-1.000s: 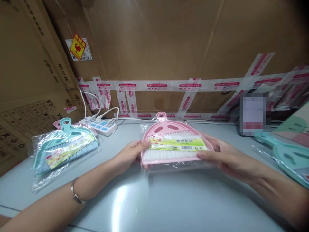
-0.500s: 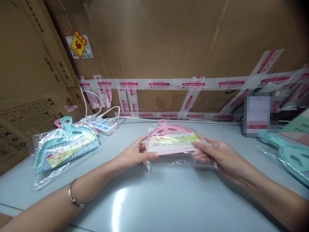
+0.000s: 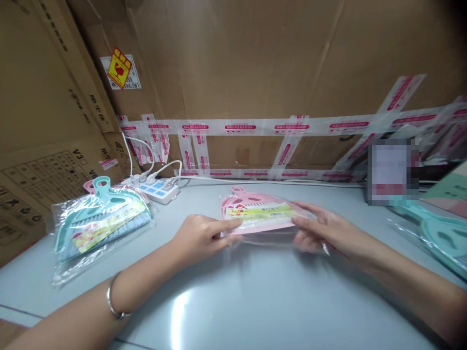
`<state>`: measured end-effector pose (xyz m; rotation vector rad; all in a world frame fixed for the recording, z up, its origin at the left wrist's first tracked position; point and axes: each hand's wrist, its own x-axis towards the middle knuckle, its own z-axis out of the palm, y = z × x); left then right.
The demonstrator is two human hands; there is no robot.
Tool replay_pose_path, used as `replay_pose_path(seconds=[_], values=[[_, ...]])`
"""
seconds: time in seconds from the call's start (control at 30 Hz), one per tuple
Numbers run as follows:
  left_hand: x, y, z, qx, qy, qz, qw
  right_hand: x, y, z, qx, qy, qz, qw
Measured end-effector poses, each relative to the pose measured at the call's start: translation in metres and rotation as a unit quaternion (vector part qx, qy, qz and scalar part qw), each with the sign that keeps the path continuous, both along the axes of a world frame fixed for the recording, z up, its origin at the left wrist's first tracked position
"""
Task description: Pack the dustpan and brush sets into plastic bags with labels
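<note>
A pink dustpan and brush set (image 3: 255, 211) in a clear plastic bag is held between my two hands, just over the table. Its round handle points away from me, and a yellow-green printed label crosses it. My left hand (image 3: 207, 233) pinches the near left corner, thumb on top and fingers beneath. On the right edge, my right hand (image 3: 321, 226) grips the set and bag, its thumb lying on the front and its other fingers partly hidden below. The loose end of the bag hangs toward me.
At the left lies a bagged turquoise dustpan and brush set (image 3: 105, 218), a pink handle (image 3: 88, 186) behind it. Beyond is a white power strip (image 3: 158, 189) with cables. Another turquoise dustpan (image 3: 443, 238) lies at the right. Cardboard (image 3: 233, 63) walls the back; a blurred-out object (image 3: 390, 170) stands there.
My left hand has shifted its hold from the left side to the near left corner. The pink set has tilted flatter, its handle swinging slightly left. My right hand keeps its grip.
</note>
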<state>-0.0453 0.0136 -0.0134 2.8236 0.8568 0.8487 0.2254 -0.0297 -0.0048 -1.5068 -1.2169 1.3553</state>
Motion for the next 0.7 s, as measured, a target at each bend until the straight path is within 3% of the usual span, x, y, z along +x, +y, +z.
replay_pose_path(seconds=[0.07, 0.17, 0.27, 0.37, 0.47, 0.57, 0.7], values=[[-0.002, -0.001, 0.002, 0.088, 0.034, -0.016, 0.995, 0.008, -0.002, 0.001, -0.008, -0.063, 0.061, 0.996], [-0.003, -0.005, 0.006, 0.152, 0.062, -0.018, 0.986, 0.021, -0.004, 0.004, -0.018, -0.186, 0.154, 0.97], [-0.002, -0.008, 0.01, 0.158, 0.054, 0.006, 0.986, 0.025, -0.007, 0.008, 0.068, -0.349, 0.148, 0.923], [0.001, -0.009, 0.011, 0.104, 0.035, 0.006, 0.994, 0.018, -0.012, 0.01, 0.199, -0.415, 0.168, 0.872], [0.002, -0.006, 0.01, -0.004, -0.012, 0.009, 1.0, 0.007, -0.015, 0.007, 0.279, -0.417, 0.21, 0.839], [0.004, -0.003, 0.006, -0.1, -0.056, 0.015, 0.993, 0.001, -0.011, 0.001, 0.284, -0.398, 0.201, 0.849], [0.007, -0.003, 0.002, -0.149, -0.036, 0.007, 0.988, 0.002, -0.007, -0.001, 0.233, -0.374, 0.209, 0.873]])
